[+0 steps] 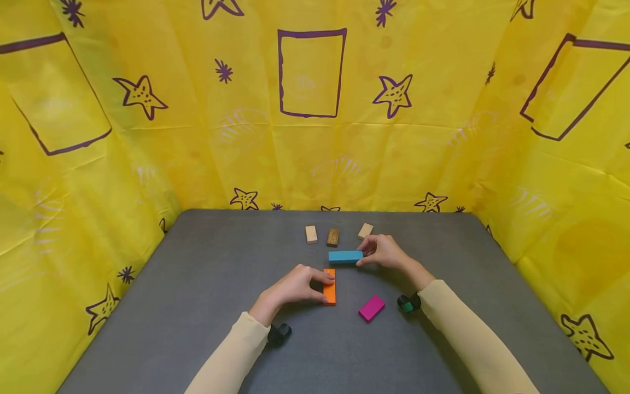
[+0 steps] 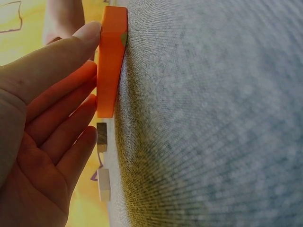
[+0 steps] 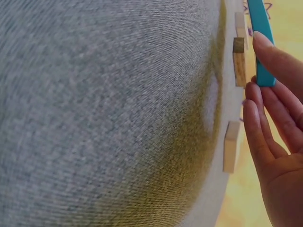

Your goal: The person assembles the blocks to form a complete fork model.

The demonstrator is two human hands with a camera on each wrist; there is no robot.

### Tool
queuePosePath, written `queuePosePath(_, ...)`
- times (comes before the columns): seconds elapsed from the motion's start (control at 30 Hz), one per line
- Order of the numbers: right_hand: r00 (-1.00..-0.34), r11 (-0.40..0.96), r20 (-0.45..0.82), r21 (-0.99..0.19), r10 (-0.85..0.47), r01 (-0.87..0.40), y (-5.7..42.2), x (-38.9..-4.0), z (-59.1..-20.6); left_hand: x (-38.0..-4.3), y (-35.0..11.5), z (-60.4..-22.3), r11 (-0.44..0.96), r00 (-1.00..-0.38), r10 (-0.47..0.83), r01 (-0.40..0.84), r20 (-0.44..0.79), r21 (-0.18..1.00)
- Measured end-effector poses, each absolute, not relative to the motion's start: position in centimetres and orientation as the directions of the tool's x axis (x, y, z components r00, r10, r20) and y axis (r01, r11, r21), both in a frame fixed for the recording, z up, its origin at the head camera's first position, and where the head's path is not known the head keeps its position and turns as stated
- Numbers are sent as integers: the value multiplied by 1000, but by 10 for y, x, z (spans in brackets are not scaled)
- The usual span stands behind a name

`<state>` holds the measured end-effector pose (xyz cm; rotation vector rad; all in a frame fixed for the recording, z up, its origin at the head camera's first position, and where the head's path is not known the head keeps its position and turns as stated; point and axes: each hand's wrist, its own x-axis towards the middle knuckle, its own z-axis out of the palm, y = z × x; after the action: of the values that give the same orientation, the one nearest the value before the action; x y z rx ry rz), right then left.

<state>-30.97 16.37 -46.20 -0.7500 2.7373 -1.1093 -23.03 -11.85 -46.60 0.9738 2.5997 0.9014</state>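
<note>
Pinching an orange block point(image 1: 331, 291) down at the grey table point(image 1: 221, 262) with the left hand point(image 1: 297, 284); holding one end of a blue block point(image 1: 343, 256) with the right hand point(image 1: 386, 255) (raised, by the right wrist view). Seeing a pink block point(image 1: 371, 308) only from the head, a green spot point(image 2: 124, 39) on the orange block only from the left wrist

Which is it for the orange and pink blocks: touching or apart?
Apart. The head view plainly shows grey tabletop between the orange block and the pink block.

Blue block point(image 1: 344, 257) (orange block point(image 1: 331, 291), too)
</note>
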Motion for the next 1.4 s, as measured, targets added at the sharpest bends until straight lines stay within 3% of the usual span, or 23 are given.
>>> queuePosePath(1.4, -833, 619, 40, -650, -551, -441, 135, -315, -455, -230, -118, -467, 583, -749, 663, 532, 20, 614)
